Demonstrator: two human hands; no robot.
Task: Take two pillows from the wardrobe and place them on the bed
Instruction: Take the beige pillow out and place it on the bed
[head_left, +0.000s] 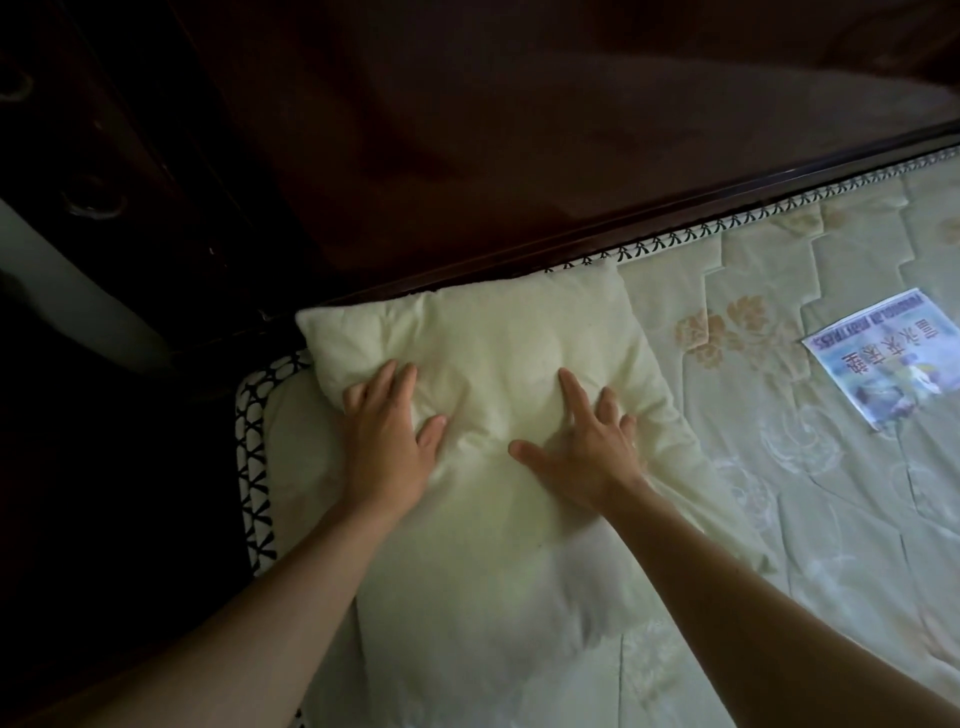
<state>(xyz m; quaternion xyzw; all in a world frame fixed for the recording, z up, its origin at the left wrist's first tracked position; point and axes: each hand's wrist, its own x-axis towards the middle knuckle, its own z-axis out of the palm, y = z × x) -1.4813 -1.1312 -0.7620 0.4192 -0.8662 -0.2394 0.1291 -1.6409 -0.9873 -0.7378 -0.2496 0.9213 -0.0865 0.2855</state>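
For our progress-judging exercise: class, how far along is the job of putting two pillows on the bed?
Done: one cream pillow lies on the mattress by the headboard. In hand: left hand and right hand press on it. Left: the other one, not clearly in view.

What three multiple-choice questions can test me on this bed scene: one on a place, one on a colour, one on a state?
1. Where does the pillow lie? A on the floor; B on the mattress beside the dark headboard; C in a wardrobe.
2. What colour is the pillow? A cream; B red; C black.
3. How are the hands? A both hang free; B both hold a book; C both press flat on the pillow.
Key: 1 B, its edge meets the headboard; 2 A, pale cream cloth; 3 C, left hand and right hand lie flat on it.
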